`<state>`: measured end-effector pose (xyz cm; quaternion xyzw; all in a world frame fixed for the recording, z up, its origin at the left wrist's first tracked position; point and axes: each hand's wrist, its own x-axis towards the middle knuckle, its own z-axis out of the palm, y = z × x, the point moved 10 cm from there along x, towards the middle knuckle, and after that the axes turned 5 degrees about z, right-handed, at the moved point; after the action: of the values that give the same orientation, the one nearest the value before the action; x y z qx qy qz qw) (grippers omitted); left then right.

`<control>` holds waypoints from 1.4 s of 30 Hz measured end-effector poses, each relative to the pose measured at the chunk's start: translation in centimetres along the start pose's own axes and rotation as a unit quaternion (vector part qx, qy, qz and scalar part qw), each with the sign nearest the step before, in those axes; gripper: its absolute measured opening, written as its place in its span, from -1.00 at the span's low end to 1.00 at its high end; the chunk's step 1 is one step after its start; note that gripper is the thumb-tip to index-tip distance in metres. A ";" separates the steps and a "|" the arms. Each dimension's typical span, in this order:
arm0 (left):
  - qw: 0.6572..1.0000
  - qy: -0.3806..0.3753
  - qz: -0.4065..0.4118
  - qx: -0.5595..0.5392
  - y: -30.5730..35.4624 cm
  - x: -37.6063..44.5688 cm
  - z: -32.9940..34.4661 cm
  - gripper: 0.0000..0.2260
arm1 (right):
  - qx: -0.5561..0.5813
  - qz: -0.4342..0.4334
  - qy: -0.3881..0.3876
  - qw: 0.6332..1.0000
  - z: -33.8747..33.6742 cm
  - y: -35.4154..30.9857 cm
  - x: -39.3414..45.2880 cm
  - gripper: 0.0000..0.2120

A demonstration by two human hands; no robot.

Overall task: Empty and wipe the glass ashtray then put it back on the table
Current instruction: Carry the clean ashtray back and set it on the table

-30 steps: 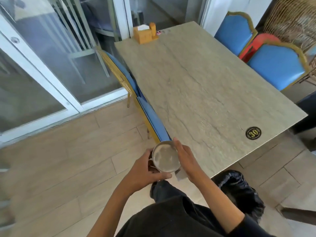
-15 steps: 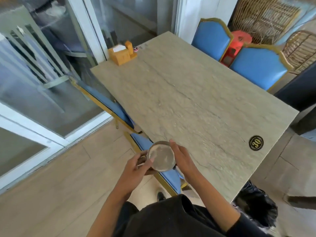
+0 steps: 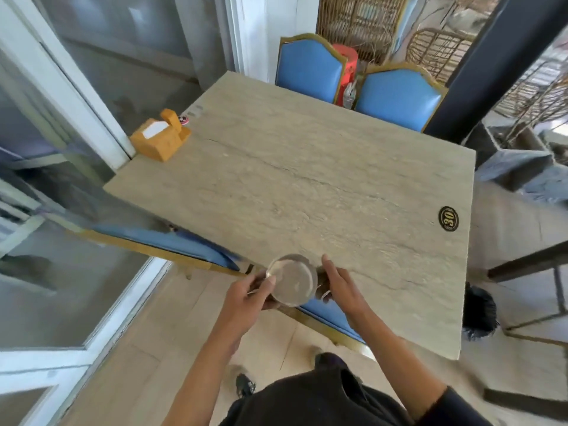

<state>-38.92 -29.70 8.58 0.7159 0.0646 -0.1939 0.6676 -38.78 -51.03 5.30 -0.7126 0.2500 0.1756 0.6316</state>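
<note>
Both hands grip the ashtray [image 3: 292, 279] — its underside hidden.

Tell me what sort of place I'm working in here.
Probably a café or restaurant dining area: the table carries a number badge reading 30 and a wooden napkin holder, and matching blue chairs are tucked in around it.

One glass ashtray [image 3: 292, 279], one table [image 3: 307, 186], one napkin holder [image 3: 159, 139], four blue chairs [image 3: 310, 69]

single head-worn wide-angle view, looking forward and steeply down, close over both forearms, table [image 3: 307, 186] stretching ahead, blue chairs [image 3: 396, 99] at far edge
</note>
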 end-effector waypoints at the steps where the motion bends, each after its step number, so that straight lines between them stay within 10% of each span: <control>1: 1.000 -0.008 -0.003 0.001 0.1 0.8 -1.1 -0.72 | 0.010 0.005 0.017 1.000 0.1 0.1 0.3 -0.43; 12: 0.998 -0.044 -0.008 0.036 0.7 11.0 -4.7 -0.92 | -0.153 0.030 0.128 0.979 -1.2 3.1 7.3 -0.83; 29: 0.991 -0.098 -0.077 0.052 -1.9 22.9 0.9 -0.72 | -0.317 0.078 0.164 0.931 -3.3 5.2 21.8 -0.31; 42: 0.993 -0.055 -0.099 0.042 -2.8 37.3 2.1 -0.80 | -0.287 0.127 0.321 0.894 -5.2 3.5 31.1 -0.34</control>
<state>-6.14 -37.67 -7.72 0.7214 0.0900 -0.3010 0.6172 -15.89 -60.61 -14.45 -0.8425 0.4663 0.0807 0.2573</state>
